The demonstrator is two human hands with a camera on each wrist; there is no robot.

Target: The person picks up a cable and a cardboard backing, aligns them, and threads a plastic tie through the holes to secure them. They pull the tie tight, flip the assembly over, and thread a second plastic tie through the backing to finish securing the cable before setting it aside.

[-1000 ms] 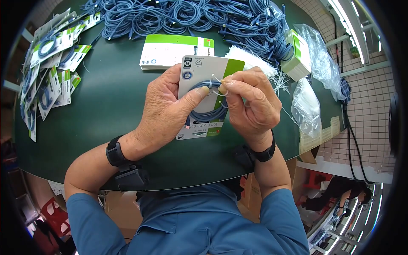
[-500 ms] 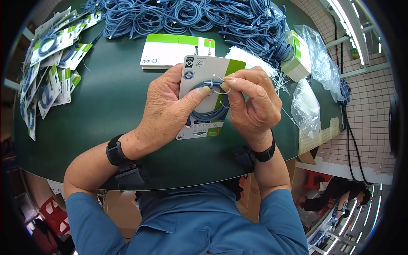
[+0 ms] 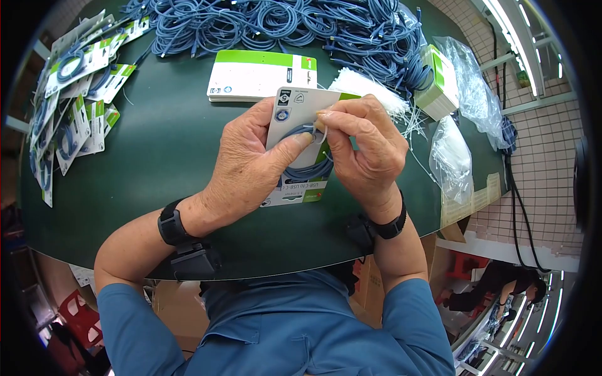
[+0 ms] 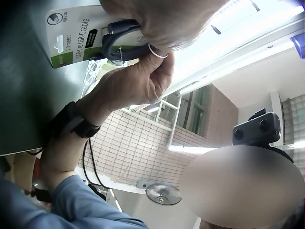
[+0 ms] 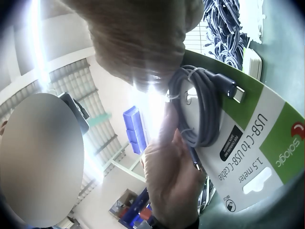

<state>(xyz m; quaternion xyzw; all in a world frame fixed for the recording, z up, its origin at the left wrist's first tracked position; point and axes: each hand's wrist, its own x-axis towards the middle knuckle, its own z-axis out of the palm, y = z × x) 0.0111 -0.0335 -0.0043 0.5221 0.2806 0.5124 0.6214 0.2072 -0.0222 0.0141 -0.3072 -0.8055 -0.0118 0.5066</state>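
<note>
Over the front of the table, my left hand point(image 3: 241, 160) grips a white and green packaging card point(image 3: 316, 100) along its left side, thumb pressing on a coiled blue USB cable point(image 3: 307, 170). My right hand point(image 3: 373, 147) pinches a thin white cable tie point(image 3: 324, 133) between thumb and forefinger, beside the left thumb. The tie's loop shows as a white arc in the left wrist view. In the right wrist view, more ties point(image 5: 194, 74) hold the coil against the card, and a metal USB-C plug point(image 5: 239, 94) sticks out.
Behind the hands lies a stack of flat cards point(image 3: 251, 78). A heap of blue cables point(image 3: 213, 28) spans the table's back. Carded cables point(image 3: 78, 135) pile up on the left. Loose white ties point(image 3: 370, 88), another card stack point(image 3: 439, 88) and a plastic bag of ties point(image 3: 451, 156) are at right.
My right hand has shifted slightly left, closer to the left thumb, with the tie's end. The card has dipped a little at its top and moved slightly right with the left hand.
</note>
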